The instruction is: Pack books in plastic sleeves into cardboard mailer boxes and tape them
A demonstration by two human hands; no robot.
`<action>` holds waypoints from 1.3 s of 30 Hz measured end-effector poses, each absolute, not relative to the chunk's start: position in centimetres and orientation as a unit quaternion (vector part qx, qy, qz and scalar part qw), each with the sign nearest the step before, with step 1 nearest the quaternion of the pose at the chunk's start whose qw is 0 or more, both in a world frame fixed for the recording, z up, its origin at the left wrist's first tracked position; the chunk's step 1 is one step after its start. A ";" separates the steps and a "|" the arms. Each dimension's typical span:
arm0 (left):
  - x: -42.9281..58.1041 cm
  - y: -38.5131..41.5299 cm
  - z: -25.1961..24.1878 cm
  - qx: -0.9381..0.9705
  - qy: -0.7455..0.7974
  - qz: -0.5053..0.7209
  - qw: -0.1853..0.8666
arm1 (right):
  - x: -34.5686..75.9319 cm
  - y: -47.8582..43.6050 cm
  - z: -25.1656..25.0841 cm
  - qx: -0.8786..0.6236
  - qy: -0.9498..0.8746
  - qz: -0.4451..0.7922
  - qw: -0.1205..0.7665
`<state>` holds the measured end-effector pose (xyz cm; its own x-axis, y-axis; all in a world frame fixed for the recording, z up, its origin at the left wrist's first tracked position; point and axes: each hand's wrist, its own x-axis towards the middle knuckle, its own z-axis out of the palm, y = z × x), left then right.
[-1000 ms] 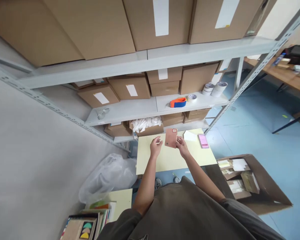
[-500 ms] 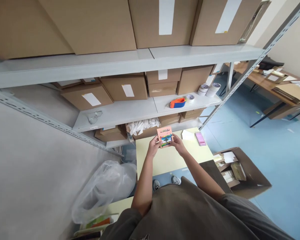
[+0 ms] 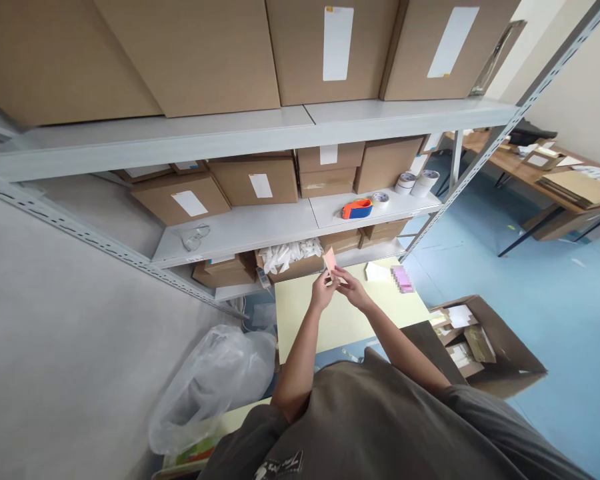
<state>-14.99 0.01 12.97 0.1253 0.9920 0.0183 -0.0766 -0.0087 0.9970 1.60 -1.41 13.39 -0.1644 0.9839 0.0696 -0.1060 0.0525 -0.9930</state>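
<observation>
Above the pale yellow table [image 3: 300, 320], my left hand [image 3: 323, 292] grips the lower end of a small flat pink printed card [image 3: 330, 260]. It is turned nearly edge-on, so its printed face hardly shows; whether it is a single card or a thin booklet, I cannot tell. My right hand [image 3: 351, 291] meets it from the right, with its fingertips closed at the lower edge near the left hand. Beyond the right hand a white paper piece [image 3: 377, 271] and a blurred pink-purple item [image 3: 403, 279] lie on the tabletop.
A metal shelf [image 3: 240, 230] with cardboard boxes stands ahead. On it sit an orange-and-blue tape dispenser [image 3: 357, 209] and several tape rolls [image 3: 425, 183]. An open carton [image 3: 510, 347] stands on the right, and a clear plastic bag [image 3: 220, 380] on the left.
The pink card has turned from facing me with its colourful picture to nearly edge-on. My hands have come closer together, the left moving rightward. The view has shifted slightly.
</observation>
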 end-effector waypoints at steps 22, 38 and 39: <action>-14.1 1.5 12.2 0.447 0.408 0.511 0.611 | 5.0 1.9 11.2 -0.476 -0.484 0.509 0.529; -15.9 2.6 -7.7 0.321 0.652 0.386 0.568 | 3.9 3.6 -8.0 -0.625 -0.383 0.593 0.333; -16.1 2.1 -9.1 0.310 0.682 0.357 0.558 | 4.2 3.3 -9.7 -0.657 -0.392 0.569 0.302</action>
